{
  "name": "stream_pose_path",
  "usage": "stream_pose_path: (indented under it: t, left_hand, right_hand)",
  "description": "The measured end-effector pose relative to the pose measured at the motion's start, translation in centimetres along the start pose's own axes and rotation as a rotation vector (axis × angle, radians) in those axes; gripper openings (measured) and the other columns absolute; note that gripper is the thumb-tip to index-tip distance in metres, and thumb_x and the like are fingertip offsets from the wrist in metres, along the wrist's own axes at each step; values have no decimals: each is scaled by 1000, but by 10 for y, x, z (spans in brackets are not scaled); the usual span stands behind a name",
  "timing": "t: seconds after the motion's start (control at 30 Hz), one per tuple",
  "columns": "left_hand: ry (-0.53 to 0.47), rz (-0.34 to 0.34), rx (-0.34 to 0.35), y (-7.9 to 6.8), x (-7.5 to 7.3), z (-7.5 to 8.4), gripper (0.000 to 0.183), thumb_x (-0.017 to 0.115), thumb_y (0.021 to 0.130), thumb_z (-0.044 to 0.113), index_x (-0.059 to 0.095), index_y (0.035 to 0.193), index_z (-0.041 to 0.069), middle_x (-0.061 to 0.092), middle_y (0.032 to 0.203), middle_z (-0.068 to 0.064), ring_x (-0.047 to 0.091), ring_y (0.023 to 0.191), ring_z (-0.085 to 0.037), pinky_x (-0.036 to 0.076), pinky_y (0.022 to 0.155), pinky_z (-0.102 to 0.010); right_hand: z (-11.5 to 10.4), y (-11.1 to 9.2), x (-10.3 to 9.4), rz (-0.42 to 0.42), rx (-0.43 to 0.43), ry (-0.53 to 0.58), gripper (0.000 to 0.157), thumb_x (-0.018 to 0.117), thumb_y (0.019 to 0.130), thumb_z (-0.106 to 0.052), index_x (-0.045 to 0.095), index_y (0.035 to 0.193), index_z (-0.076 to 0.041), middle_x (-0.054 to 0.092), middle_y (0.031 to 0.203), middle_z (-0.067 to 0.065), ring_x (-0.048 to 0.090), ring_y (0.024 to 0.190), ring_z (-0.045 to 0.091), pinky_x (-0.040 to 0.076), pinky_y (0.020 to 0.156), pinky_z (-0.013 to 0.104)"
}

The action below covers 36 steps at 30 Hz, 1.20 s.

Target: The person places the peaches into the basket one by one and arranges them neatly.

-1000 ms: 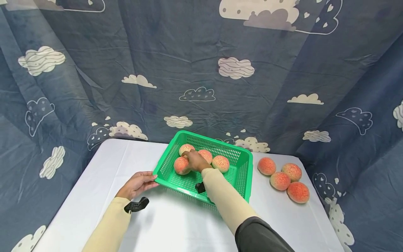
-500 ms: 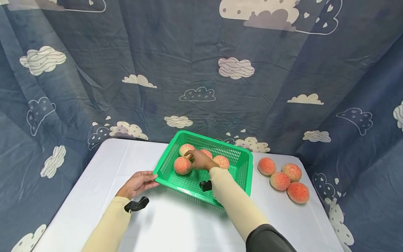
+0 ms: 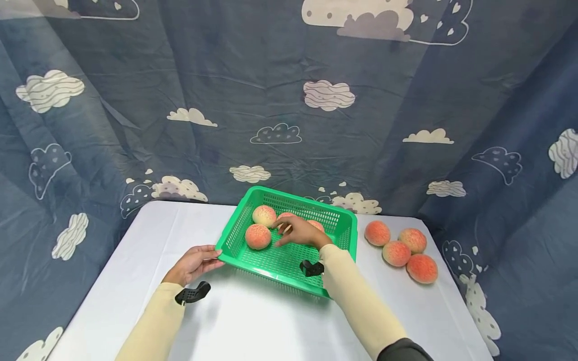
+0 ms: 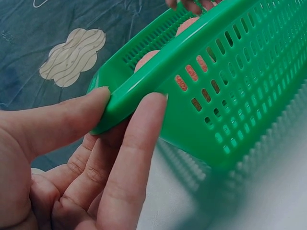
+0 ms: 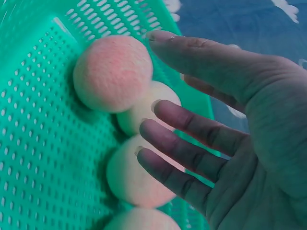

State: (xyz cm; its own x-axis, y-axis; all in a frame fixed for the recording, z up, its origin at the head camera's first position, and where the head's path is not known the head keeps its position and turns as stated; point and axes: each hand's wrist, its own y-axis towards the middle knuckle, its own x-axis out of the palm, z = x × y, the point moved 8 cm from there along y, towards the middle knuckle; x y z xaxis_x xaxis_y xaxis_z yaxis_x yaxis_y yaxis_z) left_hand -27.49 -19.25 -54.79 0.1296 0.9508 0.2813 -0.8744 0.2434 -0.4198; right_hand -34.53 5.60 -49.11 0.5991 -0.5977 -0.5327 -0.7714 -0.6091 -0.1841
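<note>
My left hand (image 3: 191, 263) pinches the front-left corner of a green plastic basket (image 3: 289, 260); in the left wrist view the thumb lies on top of the rim (image 4: 158, 67) and fingers lie below and against the outside. My right hand (image 3: 300, 232) is over the basket with fingers loosely spread and nothing in them. Several pinkish-orange peaches are inside: one front left (image 3: 258, 236), one behind it (image 3: 264, 215), and others along the back partly hidden by the hand. In the right wrist view a peach (image 5: 113, 73) lies beyond the fingertips, apart from them.
Several more peaches (image 3: 422, 268) sit in a cluster on the white-covered table (image 3: 226, 321), right of the basket. A dark blue cloud-print curtain (image 3: 253, 75) hangs behind the table and at both sides.
My right hand has let go of the front-left peach and drawn back to the right, its fingers spreading. The left hand keeps its grip on the basket corner. The head view has shifted slightly.
</note>
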Motion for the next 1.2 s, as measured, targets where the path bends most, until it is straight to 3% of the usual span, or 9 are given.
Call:
stream_pose_path:
  t: [0.3,0.63,0.87,1.2]
  left_hand:
    - [-13,-20,8,-2,1,1,25,51,98,-3,46,120,-14,65,89,-5,67,81,-13,59,85,-28]
    - [3,-17,5,-2,3,0,32,52,97,-2,43,124,-16,65,89,-5,68,82,-13,60,85,-28]
    - [-1,-26,5,-3,5,3,18,53,97,-2,53,113,-9,66,88,-5,68,81,-13,60,84,-27]
    - [-3,-22,-7,-3,5,0,23,52,98,1,49,118,-10,65,89,-5,68,82,-13,60,84,-26]
  right_hand:
    - [13,-35,-27,96,29,37,55,76,85,-17,54,132,-2,59,119,23,60,105,33,57,87,39]
    - [21,-83,-35,119,26,43,58,76,85,-16,50,133,3,59,116,22,59,106,38,57,87,40]
    - [28,-109,-48,187,10,52,58,77,83,-15,51,131,4,60,112,20,61,100,39,59,82,38]
    - [45,-153,-67,326,18,56,59,78,82,-15,52,132,1,59,117,23,61,102,38,60,82,40]
